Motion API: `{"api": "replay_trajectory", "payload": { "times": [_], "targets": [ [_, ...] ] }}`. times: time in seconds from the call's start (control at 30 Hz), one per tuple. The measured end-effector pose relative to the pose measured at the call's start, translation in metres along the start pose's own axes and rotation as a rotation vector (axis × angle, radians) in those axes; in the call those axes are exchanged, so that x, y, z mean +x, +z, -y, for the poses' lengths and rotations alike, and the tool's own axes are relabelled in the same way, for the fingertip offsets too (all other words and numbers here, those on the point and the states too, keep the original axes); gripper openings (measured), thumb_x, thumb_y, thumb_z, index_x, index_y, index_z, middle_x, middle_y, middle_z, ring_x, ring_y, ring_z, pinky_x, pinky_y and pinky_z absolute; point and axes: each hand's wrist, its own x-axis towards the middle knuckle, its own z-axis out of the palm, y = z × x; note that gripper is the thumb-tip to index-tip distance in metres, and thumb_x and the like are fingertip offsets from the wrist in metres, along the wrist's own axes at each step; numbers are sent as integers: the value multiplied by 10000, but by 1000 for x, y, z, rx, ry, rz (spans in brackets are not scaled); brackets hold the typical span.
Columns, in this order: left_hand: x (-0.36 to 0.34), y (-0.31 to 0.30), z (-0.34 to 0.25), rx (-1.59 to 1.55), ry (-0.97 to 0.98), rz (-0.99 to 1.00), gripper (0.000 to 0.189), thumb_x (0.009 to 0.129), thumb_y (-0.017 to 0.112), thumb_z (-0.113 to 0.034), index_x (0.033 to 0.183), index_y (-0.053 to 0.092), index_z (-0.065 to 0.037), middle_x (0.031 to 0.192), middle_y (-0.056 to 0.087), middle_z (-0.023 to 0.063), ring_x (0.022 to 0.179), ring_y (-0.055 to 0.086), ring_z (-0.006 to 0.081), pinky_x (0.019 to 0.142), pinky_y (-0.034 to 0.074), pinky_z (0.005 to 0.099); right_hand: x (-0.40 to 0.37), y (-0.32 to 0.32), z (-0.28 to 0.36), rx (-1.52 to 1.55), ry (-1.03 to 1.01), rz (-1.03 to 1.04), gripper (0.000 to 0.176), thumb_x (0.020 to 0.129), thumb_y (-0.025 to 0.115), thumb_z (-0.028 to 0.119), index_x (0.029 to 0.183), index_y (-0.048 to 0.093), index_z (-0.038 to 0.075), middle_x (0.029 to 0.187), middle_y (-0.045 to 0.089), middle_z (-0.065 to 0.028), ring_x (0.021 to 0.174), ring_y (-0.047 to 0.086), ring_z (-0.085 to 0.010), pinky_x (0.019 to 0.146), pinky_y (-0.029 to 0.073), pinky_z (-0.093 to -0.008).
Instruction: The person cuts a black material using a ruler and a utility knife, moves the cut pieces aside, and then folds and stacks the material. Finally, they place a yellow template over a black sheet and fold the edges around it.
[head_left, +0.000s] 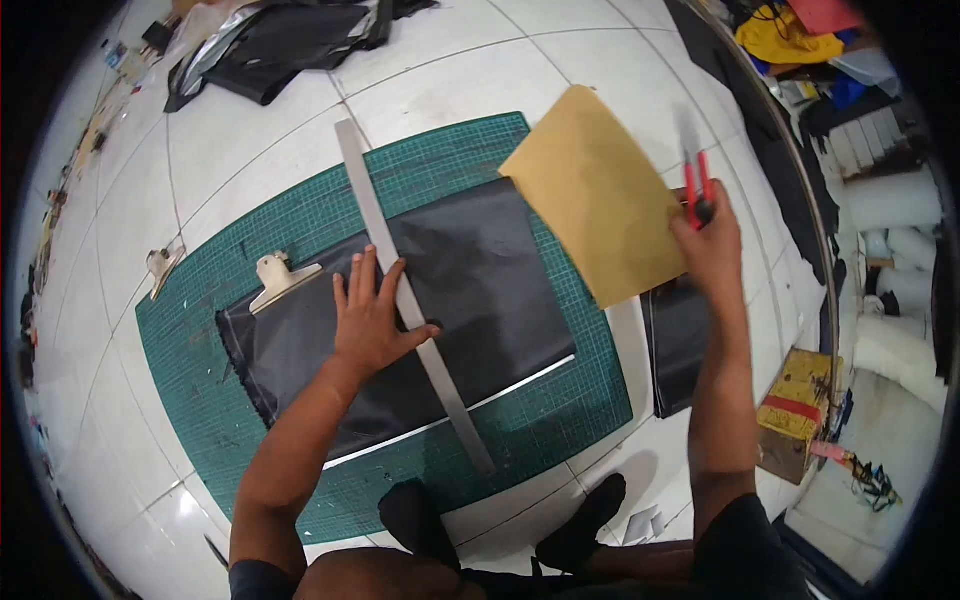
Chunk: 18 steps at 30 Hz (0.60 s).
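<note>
A long metal ruler (375,220) lies across black fabric (480,270) on a green cutting mat (560,420). My left hand (372,318) presses flat on the ruler and the fabric, its fingers spread. On the right, my right hand (712,240) holds a red-handled cutting tool (697,190), its tip blurred and pointing up, together with the edge of a tan sheet (595,190). That sheet is over the mat's upper right corner. A metal clip (280,280) grips the fabric's left part.
Another clip (163,270) sits at the mat's left edge. Dark material (680,350) lies under my right forearm. Black scraps (290,45) are on the tiled floor at the top. A yellow box (797,400) and a rail (810,200) stand at the right. My feet are below the mat.
</note>
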Motion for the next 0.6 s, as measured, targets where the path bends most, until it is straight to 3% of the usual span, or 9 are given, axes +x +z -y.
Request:
{"api": "replay_trajectory", "payload": {
  "times": [0.07,0.13,0.17,0.2,0.27,0.33,0.43,0.5,0.6],
  "targets": [
    [1,-10,0,-49,6,30,1098,667,900,-552,1542,408,-108,1650,194,293,1540,172,492,1203,189,676,-42,10,37,18,-155,-103,293,847,736,94,1101,593,65,863,680,-176,773,701,-364,676,530,-412],
    [0,-15,9,-76,30,38,1089,673,920,-497,1528,412,-54,1652,181,295,1541,172,486,1209,210,659,-82,24,80,-36,-132,45,362,773,771,59,1093,603,82,989,685,-176,937,686,-390,785,531,-490],
    [-1,-19,12,-57,55,52,1077,677,928,-444,1505,408,9,1649,187,300,1532,189,496,1228,231,603,-105,47,87,66,-212,49,386,757,765,53,1100,588,70,1036,663,-183,998,659,-402,832,524,-505],
    [-1,-20,19,-95,81,47,1080,676,928,-435,1504,402,17,1647,192,302,1531,188,498,1232,234,588,-125,61,97,42,-189,219,398,814,782,121,1167,610,60,1037,670,-189,1005,672,-396,834,538,-469],
    [-2,-17,35,-172,135,37,1086,673,928,-416,1503,391,34,1643,201,306,1530,188,503,1241,239,558,-164,115,104,202,-288,191,421,848,785,193,1194,597,44,1058,660,-201,1017,659,-398,848,526,-472],
    [-4,-20,46,-234,153,51,1010,727,887,-340,1513,373,30,1635,227,307,1524,196,509,1251,240,518,-186,149,113,382,-76,467,439,893,777,277,1195,585,24,1068,656,-210,1017,661,-409,845,531,-460],
    [-7,-21,49,-352,114,43,873,800,816,-271,1517,396,-7,1640,239,296,1529,216,477,1243,247,526,-201,154,99,423,80,490,468,929,755,337,1208,564,13,1066,665,-217,982,677,-417,830,536,-461],
    [-7,-21,38,-317,120,-77,876,807,814,-338,1518,410,-24,1645,249,279,1534,221,458,1238,227,558,-200,144,72,491,247,271,462,942,724,370,1193,542,28,1048,686,-207,929,689,-419,784,546,-484],
    [-6,-17,6,-106,197,-102,899,812,802,-453,1519,426,-43,1649,268,252,1539,227,440,1228,188,607,-202,124,8,223,430,67,421,952,707,354,1183,572,30,1031,707,-206,911,710,-388,784,545,-492]
  ]
}}
